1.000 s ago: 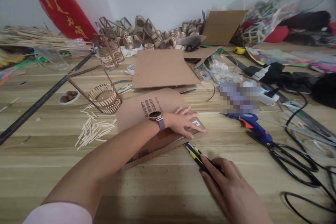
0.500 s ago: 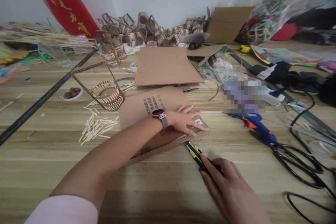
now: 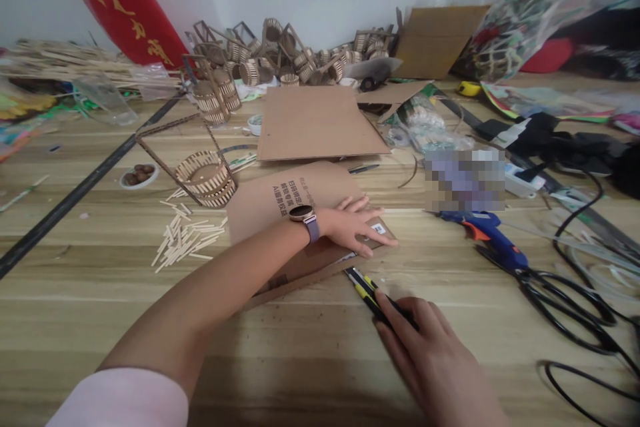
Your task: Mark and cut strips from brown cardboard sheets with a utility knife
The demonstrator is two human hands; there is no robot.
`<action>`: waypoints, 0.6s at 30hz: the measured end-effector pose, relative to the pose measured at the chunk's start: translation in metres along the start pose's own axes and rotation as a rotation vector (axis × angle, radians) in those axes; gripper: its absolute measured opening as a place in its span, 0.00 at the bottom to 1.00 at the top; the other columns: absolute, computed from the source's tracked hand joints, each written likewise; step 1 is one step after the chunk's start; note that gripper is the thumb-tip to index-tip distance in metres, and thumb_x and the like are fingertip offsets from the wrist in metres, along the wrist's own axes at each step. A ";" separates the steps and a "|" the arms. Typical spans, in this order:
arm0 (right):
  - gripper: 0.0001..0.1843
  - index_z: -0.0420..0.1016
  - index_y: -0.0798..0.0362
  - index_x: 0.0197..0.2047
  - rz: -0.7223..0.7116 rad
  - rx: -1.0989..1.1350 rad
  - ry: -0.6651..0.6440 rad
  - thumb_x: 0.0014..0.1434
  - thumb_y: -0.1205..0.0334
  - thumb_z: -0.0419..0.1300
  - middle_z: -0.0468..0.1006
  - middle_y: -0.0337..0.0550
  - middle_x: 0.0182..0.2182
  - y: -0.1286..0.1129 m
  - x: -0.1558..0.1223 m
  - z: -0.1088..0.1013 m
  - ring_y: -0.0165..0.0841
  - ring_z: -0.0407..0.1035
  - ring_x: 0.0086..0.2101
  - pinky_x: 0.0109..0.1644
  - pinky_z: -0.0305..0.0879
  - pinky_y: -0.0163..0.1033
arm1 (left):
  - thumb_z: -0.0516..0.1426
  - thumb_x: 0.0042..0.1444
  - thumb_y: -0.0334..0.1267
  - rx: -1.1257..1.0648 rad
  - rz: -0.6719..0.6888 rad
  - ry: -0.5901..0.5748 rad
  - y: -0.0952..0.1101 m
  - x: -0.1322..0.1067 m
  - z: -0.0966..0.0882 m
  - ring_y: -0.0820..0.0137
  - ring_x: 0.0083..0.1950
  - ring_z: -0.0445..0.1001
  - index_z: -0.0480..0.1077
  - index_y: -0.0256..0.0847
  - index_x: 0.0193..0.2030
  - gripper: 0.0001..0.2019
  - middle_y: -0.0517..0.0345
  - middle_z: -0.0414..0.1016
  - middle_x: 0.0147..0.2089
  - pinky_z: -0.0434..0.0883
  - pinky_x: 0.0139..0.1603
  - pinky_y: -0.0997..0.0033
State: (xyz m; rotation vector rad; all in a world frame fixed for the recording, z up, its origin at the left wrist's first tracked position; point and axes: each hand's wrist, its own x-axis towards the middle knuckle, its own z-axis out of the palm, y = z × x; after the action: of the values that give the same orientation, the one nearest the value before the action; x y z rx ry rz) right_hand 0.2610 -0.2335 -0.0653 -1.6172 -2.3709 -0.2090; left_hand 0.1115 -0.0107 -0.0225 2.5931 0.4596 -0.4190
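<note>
My left hand (image 3: 356, 228) lies flat with fingers spread on a brown cardboard sheet (image 3: 290, 203) printed with dark characters, near its right corner. A watch with a purple strap sits on that wrist. My right hand (image 3: 430, 360) is closed round a black and yellow utility knife (image 3: 364, 285), whose tip points at the sheet's lower edge on the wooden table (image 3: 310, 347).
A second cardboard sheet (image 3: 315, 123) lies behind. A slatted wooden basket (image 3: 204, 177) and loose sticks (image 3: 184, 239) are to the left. A blue glue gun (image 3: 487, 237), black scissors (image 3: 565, 300) and cables lie right. Many small baskets (image 3: 280, 63) and a box (image 3: 440, 40) line the wall.
The knife and my right hand have slid slightly left along the cardboard's lower edge. My left hand stays pressed on the sheet. The view has shifted a little.
</note>
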 end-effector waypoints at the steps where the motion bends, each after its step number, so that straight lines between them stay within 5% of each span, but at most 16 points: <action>1: 0.21 0.73 0.52 0.60 -0.005 -0.005 0.001 0.70 0.55 0.49 0.76 0.52 0.40 -0.001 0.000 0.000 0.39 0.75 0.41 0.36 0.79 0.39 | 0.54 0.63 0.55 0.001 0.000 -0.002 0.000 0.000 0.000 0.43 0.76 0.20 0.56 0.65 0.70 0.28 0.65 0.31 0.79 0.29 0.69 0.31; 18: 0.20 0.74 0.57 0.57 -0.087 -0.072 0.048 0.71 0.59 0.47 0.75 0.52 0.38 -0.014 0.007 0.000 0.38 0.75 0.37 0.28 0.76 0.35 | 0.57 0.61 0.52 -0.038 0.009 0.044 -0.003 0.001 0.003 0.44 0.76 0.23 0.59 0.66 0.68 0.28 0.66 0.35 0.79 0.30 0.69 0.32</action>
State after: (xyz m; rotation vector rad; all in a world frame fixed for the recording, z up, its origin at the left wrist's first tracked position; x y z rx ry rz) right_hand 0.2456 -0.2327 -0.0629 -1.5225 -2.4255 -0.3495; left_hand 0.1101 -0.0094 -0.0265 2.5707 0.4666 -0.3478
